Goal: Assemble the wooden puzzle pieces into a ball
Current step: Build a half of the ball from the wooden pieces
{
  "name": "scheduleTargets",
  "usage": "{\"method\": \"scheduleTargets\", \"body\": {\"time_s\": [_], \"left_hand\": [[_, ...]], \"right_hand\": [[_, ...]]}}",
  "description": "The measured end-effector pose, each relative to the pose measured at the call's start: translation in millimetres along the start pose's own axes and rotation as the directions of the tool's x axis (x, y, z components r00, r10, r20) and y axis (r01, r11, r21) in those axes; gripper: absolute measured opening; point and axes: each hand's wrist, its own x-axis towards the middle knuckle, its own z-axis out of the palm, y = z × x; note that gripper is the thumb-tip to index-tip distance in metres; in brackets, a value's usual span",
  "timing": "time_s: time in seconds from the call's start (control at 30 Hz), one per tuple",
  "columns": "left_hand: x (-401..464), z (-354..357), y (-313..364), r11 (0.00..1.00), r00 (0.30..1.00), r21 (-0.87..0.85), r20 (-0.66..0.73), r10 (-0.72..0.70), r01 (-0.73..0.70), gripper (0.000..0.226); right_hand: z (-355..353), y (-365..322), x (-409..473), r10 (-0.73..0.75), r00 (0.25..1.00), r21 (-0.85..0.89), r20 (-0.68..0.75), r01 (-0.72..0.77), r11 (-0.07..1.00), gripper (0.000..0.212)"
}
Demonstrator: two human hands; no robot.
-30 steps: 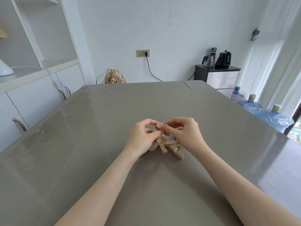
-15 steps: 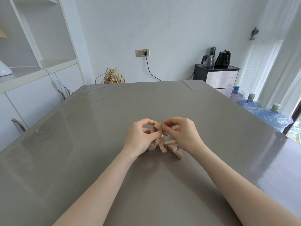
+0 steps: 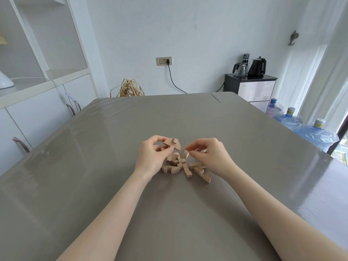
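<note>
A: Head view: the grey table [image 3: 244,147] carries everything, with the loose wooden pieces [image 3: 188,167] heaped mid-surface, well clear of every edge.

B: And the hands?

A: The left hand [image 3: 150,157] pinches the joined curved pieces [image 3: 172,144] just above the heap. The right hand [image 3: 211,157] pinches a small piece [image 3: 185,153].

B: Best to line up the notches squarely before pushing, I'd say.

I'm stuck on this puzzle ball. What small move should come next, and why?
Probably bring the right hand with its small piece back to the joined pieces in the left hand: the two are apart, and loose pieces lie on the table.
</note>
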Motion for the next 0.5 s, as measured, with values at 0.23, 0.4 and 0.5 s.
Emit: {"method": "scheduleTargets", "body": {"time_s": [0.23,0.4,0.5], "left_hand": [[3,-3,-3,0.998,0.997,-0.053,-0.068,-0.046,0.043,0.013],[5,-6,-1,0.989,0.988,-0.117,-0.115,-0.099,0.085,0.015],[5,-6,1,0.968,0.985,-0.23,-0.113,-0.128,0.099,0.014]], "right_hand": [[3,3,0,0.009,1.0,-0.058,0.014,-0.008,0.998,0.023],[8,-1,-5,-0.062,0.996,-0.135,0.065,0.071,0.988,0.013],[15,-4,-8,-0.134,0.988,-0.16,0.07,0.144,0.977,0.009]]}}
